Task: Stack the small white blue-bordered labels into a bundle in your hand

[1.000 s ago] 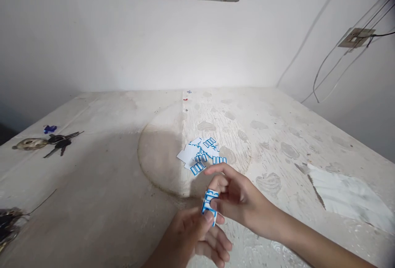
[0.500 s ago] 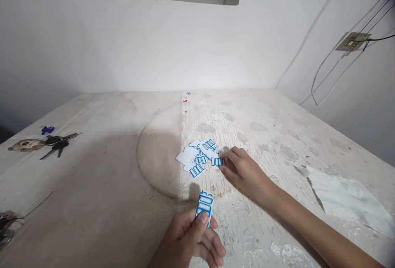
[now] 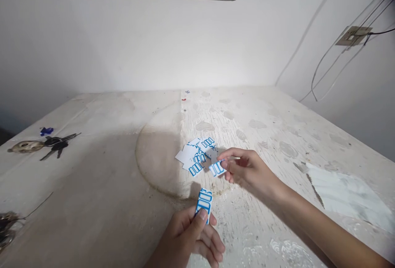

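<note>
Between the thumb and fingers of my left hand [image 3: 197,233] is a small stack of white cards [image 3: 204,203] printed with blue outlined shapes. My right hand [image 3: 243,165] pinches one similar card [image 3: 217,169] by its right end, just above the table and beside the pile. Its printed side faces up. The loose pile of cards [image 3: 190,153] lies on the table beyond both hands, some showing plain white backs and others blue print. My left hand's lower fingers are loosely curled. How many cards the left hand holds cannot be made out.
On the worn pale table [image 3: 101,202], keys with a fob [image 3: 55,142] and a blue scrap [image 3: 46,131] lie at left. A dark metal object [image 3: 6,227] sits at the left edge. A torn white sheet [image 3: 345,194] lies right. Wires hang from a wall socket [image 3: 353,35].
My right hand has picked one card off the right side of the pile and drawn it slightly toward me. The left hand with its stack is almost still.
</note>
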The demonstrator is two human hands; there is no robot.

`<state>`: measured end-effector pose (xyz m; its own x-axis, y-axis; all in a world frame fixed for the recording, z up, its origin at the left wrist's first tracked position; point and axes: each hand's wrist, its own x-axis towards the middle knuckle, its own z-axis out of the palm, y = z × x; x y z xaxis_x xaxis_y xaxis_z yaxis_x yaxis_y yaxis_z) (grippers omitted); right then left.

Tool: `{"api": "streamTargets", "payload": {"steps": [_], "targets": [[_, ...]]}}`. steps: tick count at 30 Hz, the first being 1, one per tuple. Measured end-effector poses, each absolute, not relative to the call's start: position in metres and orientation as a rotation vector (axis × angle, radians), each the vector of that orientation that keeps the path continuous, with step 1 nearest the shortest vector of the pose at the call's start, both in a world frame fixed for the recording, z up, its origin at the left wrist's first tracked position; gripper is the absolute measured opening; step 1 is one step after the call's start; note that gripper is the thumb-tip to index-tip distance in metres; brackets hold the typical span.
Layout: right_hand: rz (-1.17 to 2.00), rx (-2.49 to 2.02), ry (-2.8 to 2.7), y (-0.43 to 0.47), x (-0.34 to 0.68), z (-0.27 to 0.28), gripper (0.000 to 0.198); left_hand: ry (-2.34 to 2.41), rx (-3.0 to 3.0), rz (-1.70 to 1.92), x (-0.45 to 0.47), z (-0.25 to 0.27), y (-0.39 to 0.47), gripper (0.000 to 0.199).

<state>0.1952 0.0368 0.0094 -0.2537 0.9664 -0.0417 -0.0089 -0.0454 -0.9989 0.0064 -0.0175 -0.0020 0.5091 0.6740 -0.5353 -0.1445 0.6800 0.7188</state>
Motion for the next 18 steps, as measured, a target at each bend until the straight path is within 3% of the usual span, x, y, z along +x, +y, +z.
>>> {"api": "streamTargets", "payload": {"steps": [5, 8, 18], "targets": [[1.715, -0.884, -1.381, 0.018, 0.183, 0.019, 0.02, 0.949, 0.719, 0.522, 0.007, -0.003, -0.021, 0.051], [1.655, -0.997, -1.488, 0.013, 0.179, 0.02, 0.009, 0.973, 0.781, 0.517, 0.008, -0.004, -0.024, 0.051], [1.537, -1.091, -1.614, 0.009, 0.175, 0.021, 0.014, 0.981, 0.893, 0.468, 0.007, -0.007, -0.029, 0.046]]}}
